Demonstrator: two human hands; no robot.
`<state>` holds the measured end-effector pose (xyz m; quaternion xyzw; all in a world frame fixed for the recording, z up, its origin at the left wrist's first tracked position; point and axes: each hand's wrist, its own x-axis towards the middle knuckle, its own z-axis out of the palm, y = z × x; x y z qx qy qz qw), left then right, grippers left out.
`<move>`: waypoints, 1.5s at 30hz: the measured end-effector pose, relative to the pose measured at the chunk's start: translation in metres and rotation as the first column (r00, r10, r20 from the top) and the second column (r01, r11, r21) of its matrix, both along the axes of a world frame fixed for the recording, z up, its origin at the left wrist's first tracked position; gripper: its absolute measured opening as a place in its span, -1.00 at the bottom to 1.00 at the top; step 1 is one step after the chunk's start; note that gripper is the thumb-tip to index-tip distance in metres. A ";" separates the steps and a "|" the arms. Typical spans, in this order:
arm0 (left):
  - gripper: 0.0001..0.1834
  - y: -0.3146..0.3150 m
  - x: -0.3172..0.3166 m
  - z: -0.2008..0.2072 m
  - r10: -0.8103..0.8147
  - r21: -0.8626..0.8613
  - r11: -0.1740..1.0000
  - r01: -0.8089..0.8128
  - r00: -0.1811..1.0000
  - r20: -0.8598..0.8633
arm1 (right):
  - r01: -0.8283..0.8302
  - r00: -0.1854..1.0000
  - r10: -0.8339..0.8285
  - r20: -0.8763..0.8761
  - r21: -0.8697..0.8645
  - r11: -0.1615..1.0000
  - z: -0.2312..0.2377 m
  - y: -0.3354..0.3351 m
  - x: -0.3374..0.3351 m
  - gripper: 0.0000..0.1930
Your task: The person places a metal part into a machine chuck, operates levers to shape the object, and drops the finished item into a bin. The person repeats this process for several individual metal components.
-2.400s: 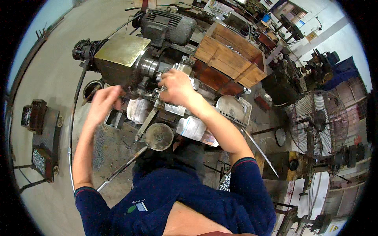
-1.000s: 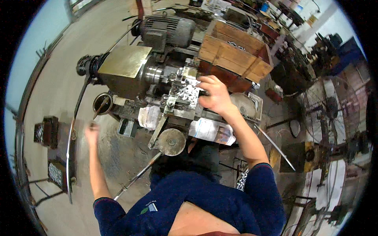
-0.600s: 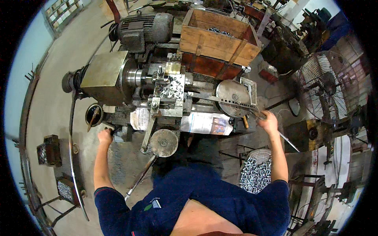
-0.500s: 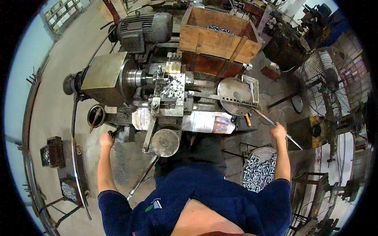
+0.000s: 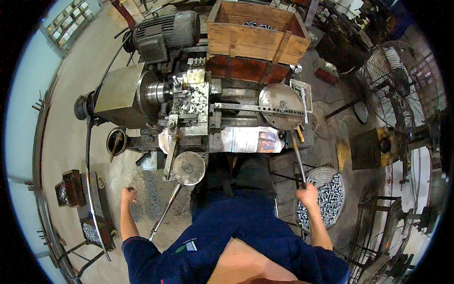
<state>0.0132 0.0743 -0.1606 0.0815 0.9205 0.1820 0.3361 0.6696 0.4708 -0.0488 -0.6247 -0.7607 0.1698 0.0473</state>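
My right hand (image 5: 307, 194) is closed round a long metal lever (image 5: 299, 163), which runs up to a round steel disc (image 5: 282, 106) at the right of a small lathe. A flat bar with a row of holes (image 5: 260, 108) joins that disc to the lathe's slide (image 5: 191, 102), close to the spindle (image 5: 156, 93). My left hand (image 5: 128, 195) is off the machine, its fingers curled; whatever they hold is too small to make out. Near it, a second lever (image 5: 165, 213) slants down from a smaller disc (image 5: 188, 168). A dark-handled grey pan (image 5: 149, 161) lies beyond the hand.
A basket of small metal parts (image 5: 326, 199) stands under my right forearm. Boxes of parts (image 5: 90, 232) sit at left, beside an upright bent rod (image 5: 90, 189). Behind the lathe are a motor (image 5: 165, 35) and a wooden crate (image 5: 255, 42); a fan (image 5: 397, 85) stands right.
My right hand has swung the lever left and towards me, and the slide has shifted left towards the spindle. My left hand has come away from the dark handle towards me.
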 end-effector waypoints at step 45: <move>-0.60 0.159 0.028 -0.021 -0.176 -0.209 0.976 0.063 0.797 -0.578 | 0.317 0.744 -0.362 0.561 0.180 0.931 0.040 0.243 -0.003 -0.67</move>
